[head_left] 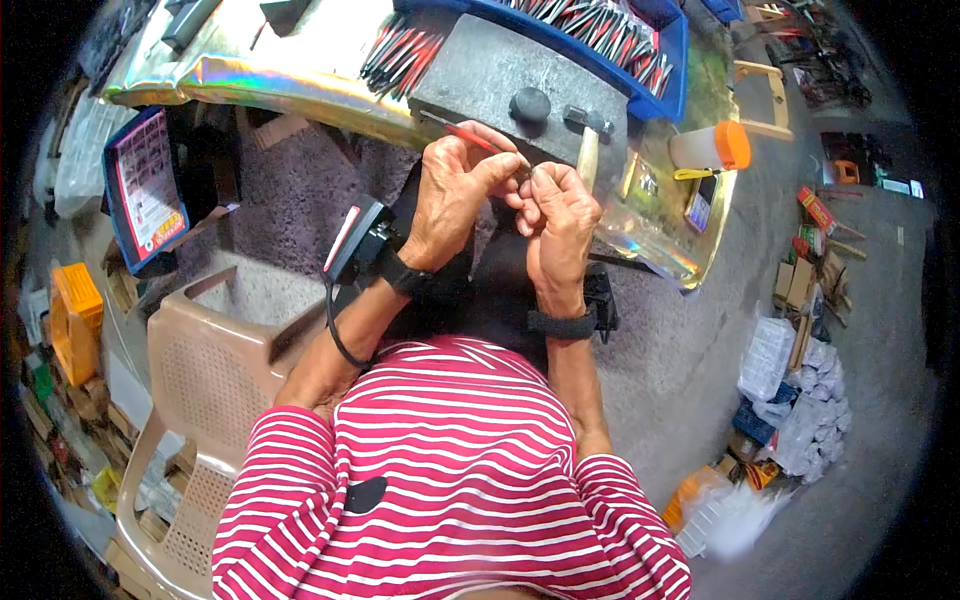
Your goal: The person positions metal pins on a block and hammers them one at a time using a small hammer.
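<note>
A slim red-and-black stick-like tool point(476, 138) slants through my left hand point(447, 190), which is closed around it. Its dark end points up and left over the edge of a grey metal block point(465, 70). My right hand point(562, 215) is closed in a pinch against the left fingertips, at the tool's near end; what it pinches is too small to make out. Just beyond the right hand a hammer point(588, 155) lies with its wooden handle toward me and its head on the block. A round black knob-like piece point(530, 105) sits beside the hammer head.
Similar slim pieces lie in a pile point(400, 58) left of the block, and more fill a blue bin point(679, 75) behind it. An orange-lidded bottle point(700, 148) and a phone point(702, 203) rest at right. A beige plastic chair point(205, 370) stands at my left.
</note>
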`<state>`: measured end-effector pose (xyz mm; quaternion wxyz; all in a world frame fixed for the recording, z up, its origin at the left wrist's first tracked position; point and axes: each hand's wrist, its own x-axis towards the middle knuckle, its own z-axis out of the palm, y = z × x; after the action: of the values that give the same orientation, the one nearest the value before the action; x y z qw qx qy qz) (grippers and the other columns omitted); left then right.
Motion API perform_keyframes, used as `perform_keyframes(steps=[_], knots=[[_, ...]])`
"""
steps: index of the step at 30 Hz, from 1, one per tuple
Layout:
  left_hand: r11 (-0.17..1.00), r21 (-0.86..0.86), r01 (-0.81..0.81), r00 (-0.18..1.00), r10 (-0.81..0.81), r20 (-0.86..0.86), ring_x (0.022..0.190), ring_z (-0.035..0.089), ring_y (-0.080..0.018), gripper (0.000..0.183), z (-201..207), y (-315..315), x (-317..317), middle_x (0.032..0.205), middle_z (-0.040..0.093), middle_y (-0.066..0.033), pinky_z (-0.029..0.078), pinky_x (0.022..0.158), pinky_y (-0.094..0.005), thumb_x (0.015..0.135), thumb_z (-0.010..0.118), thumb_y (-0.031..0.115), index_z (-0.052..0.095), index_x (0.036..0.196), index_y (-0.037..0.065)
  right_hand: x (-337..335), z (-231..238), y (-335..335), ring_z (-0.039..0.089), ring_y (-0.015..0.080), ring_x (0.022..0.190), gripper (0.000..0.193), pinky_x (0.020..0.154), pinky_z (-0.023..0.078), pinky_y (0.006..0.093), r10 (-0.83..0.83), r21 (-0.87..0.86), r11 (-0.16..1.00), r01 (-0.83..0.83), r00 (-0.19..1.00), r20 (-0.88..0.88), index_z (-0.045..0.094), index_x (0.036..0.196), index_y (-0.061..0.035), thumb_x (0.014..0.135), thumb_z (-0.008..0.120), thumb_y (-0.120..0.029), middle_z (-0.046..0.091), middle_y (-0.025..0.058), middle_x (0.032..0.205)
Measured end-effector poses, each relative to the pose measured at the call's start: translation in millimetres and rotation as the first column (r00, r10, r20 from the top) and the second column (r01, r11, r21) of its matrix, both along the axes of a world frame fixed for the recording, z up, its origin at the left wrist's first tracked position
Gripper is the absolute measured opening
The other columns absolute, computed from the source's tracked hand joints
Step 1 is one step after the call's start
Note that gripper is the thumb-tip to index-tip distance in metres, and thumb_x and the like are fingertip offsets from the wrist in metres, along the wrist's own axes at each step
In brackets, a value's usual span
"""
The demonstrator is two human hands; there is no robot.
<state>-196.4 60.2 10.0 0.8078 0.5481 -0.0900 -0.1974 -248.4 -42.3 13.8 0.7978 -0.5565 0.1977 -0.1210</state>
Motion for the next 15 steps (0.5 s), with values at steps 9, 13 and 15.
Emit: perform_keyframes(steps=[9,13,15], knots=[[0.996,-0.034,-0.08,0.994,0.082,0.076,0.058,0.052,-0.0072,0.006,9,-11,11,0.065,0.054,-0.0046,0.047,0.051,-0.0181,0.076,0.049,0.0,0.054,0.077,-0.004,13,-4,-3,0.041,0.0045,0.049,0.01,0.041,0.033,0.0154,-0.001,0.079,0.997,-0.003,0.999,0.049,0.049,0.083,-0.0016,0.083,0.05,-0.011,0.05,0.0027,0.066],[0.986,0.089,-0.143,0.967,0.12,0.225,0.059,0.053,-0.0074,0.005,-1,-20,22,0.063,0.055,-0.0037,0.044,0.053,-0.0208,0.074,0.051,-0.002,0.054,0.078,-0.002,19,-7,-8,0.042,0.0048,0.051,0.012,0.043,0.034,0.0168,0.0,0.162,0.987,-0.017,0.995,0.105,0.05,0.089,0.0005,0.082,0.05,-0.009,0.051,0.003,0.07],[0.979,0.1,-0.176,0.954,0.145,0.263,0.058,0.053,-0.0081,0.005,-3,-24,27,0.062,0.056,-0.004,0.043,0.053,-0.0222,0.074,0.052,-0.002,0.053,0.078,-0.001,22,-5,-10,0.042,0.0048,0.052,0.015,0.043,0.034,0.017,-0.004,0.177,0.984,-0.012,0.996,0.09,0.05,0.092,0.0014,0.081,0.049,-0.008,0.051,0.0027,0.07]])
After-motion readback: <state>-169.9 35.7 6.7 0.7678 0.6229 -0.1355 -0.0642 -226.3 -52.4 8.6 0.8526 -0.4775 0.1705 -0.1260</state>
